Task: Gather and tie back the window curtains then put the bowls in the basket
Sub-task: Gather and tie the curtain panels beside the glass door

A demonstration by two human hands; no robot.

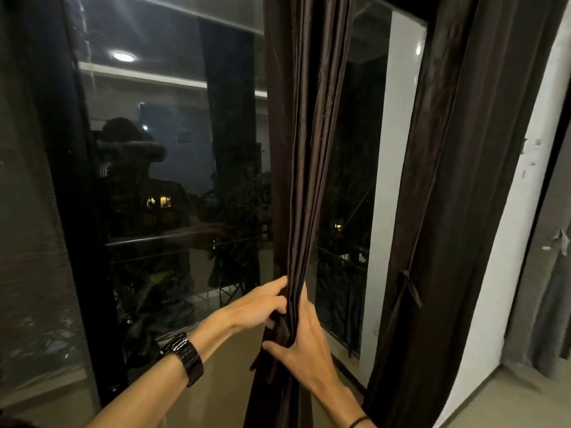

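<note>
Head view: 2 hands meet on 1 curtain at a dark window.
Middle curtain (304,149): brown, bunched into a narrow column, hanging in front of the window glass (160,168).
Left hand (259,304): fingers curled into the bunch's left side, gripping it; black watch (185,359) on the wrist.
Right hand (299,338): wrapped round the bunch from the right, thumb across its front, touching the left hand.
Strap (272,369): dark strip dangling under the hands.
Right curtain (457,180): gathered near the wall, band (408,288) round it.
</note>
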